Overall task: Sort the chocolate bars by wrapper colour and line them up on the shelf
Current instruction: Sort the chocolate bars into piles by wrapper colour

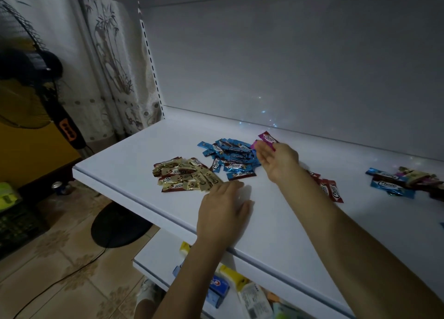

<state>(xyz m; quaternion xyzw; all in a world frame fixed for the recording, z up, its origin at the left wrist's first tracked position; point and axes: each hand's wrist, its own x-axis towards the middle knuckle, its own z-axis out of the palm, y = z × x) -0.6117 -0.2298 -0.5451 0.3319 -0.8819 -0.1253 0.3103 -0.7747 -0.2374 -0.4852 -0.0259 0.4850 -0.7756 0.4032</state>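
Chocolate bars (240, 167): loose colour piles on the white shelf (276, 227), not lined up.
Gold pile (185, 175): near left, just beside the left fingertips.
Blue pile (228, 153): farther back, right of the gold, just left of the right hand.
Pink bars (267, 138): far, against the right hand.
Red bars (332, 189): right of the right forearm, partly hidden.
Mixed heap (406, 179): far right, colours together.
Left hand (223, 210): flat, palm down, fingers straight, holding nothing.
Right hand (280, 161): fingers straight at a pink bar; pinching or only touching, cannot tell.
Lower shelf (153, 258): packaged goods.
Fan (36, 90): left, curtain (108, 54) behind.
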